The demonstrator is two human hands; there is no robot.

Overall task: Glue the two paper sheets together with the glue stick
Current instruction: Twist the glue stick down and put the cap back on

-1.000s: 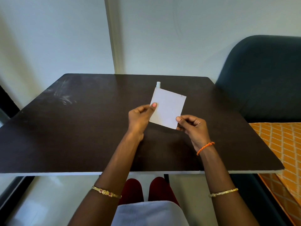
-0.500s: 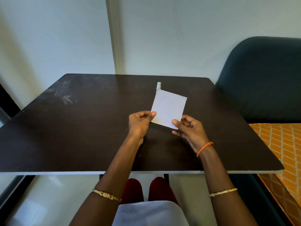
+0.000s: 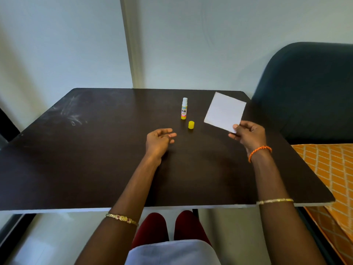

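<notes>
My right hand (image 3: 248, 135) pinches the near corner of a white square of paper (image 3: 225, 111) and holds it up over the right side of the dark table (image 3: 76, 159). I cannot tell whether it is one sheet or two pressed together. The glue stick (image 3: 184, 109) stands upright and uncapped at the middle back of the table, white tip showing. Its yellow cap (image 3: 191, 125) stands just in front of it. My left hand (image 3: 159, 140) hovers low over the table centre, fingers relaxed and holding nothing, a short way left of the cap.
A dark blue chair back (image 3: 309, 88) stands right of the table, with an orange patterned cushion (image 3: 328, 169) beside it. A white wall lies close behind the table's far edge. Pale scuff marks (image 3: 73, 115) mark the table's left part.
My left hand has let go of the paper and dropped to the table centre. My right hand has carried the paper to the right, uncovering the glue stick and cap.
</notes>
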